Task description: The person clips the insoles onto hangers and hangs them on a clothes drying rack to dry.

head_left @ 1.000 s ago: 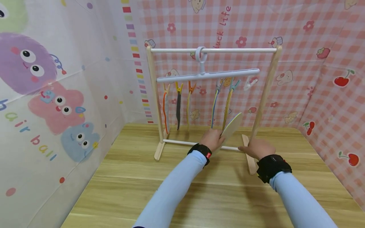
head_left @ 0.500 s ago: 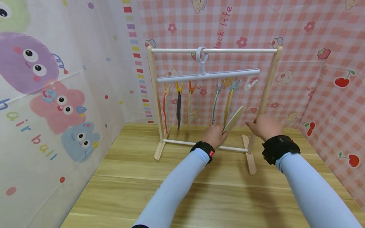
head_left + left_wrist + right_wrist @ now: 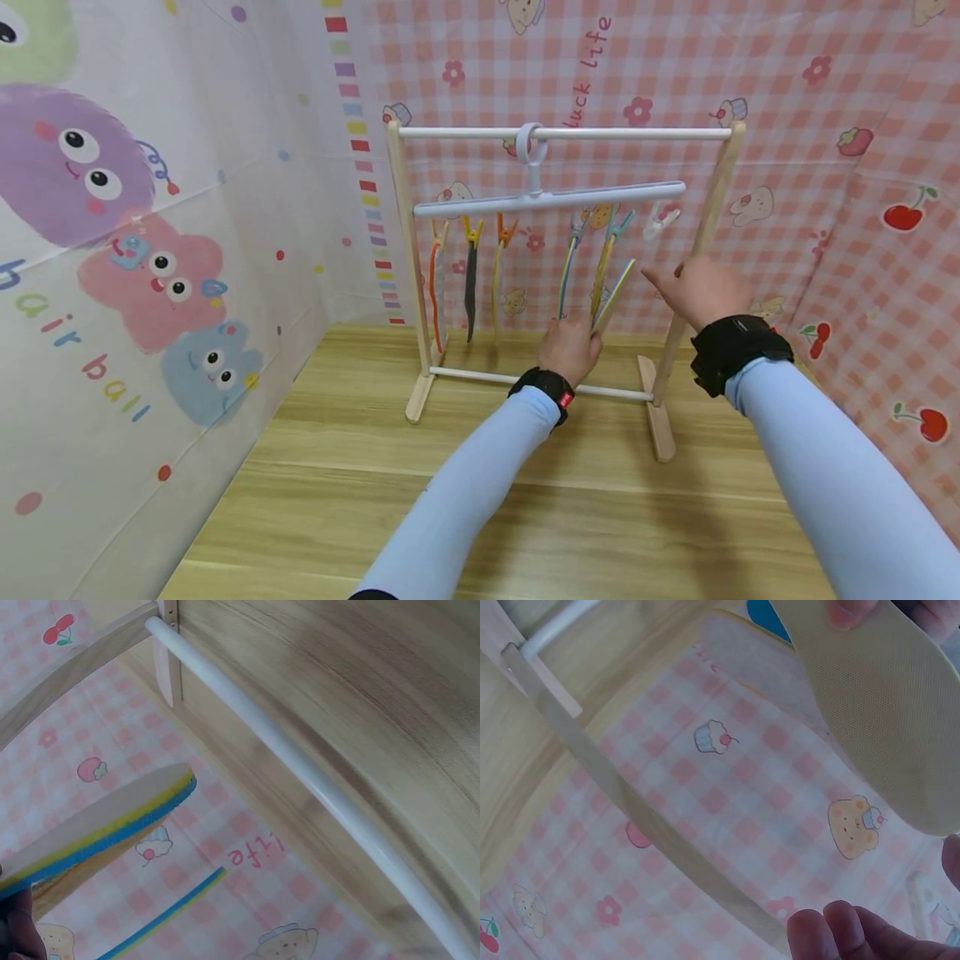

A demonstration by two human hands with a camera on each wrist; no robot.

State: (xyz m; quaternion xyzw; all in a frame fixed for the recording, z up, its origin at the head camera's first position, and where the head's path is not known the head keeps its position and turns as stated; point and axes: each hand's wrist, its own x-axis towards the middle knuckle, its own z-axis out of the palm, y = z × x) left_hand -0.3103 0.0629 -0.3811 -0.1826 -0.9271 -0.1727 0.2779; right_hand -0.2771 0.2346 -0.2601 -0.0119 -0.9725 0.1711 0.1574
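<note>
A small wooden rack (image 3: 409,250) stands on the table, with a white clip hanger (image 3: 547,200) on its top bar. Several insoles hang from the clips, among them a black one (image 3: 469,292). My left hand (image 3: 572,346) grips the lower end of a loose insole (image 3: 617,293) and holds it tilted up beside the hanging ones. The left wrist view shows its yellow and blue edge (image 3: 97,832); the right wrist view shows its beige face (image 3: 885,712). My right hand (image 3: 701,290) hovers by the right post, fingers loose and holding nothing, below an empty clip (image 3: 662,218).
The wooden table (image 3: 525,517) stretches toward me in front of the rack. Patterned fabric walls (image 3: 150,250) close in the left, back and right sides. The rack's lower white bar (image 3: 300,772) runs behind my left wrist.
Both hands have risen. The left lifted the insole from low near the bottom bar up beside the hanging ones; the right went from the rack's foot to mid-height of the right post.
</note>
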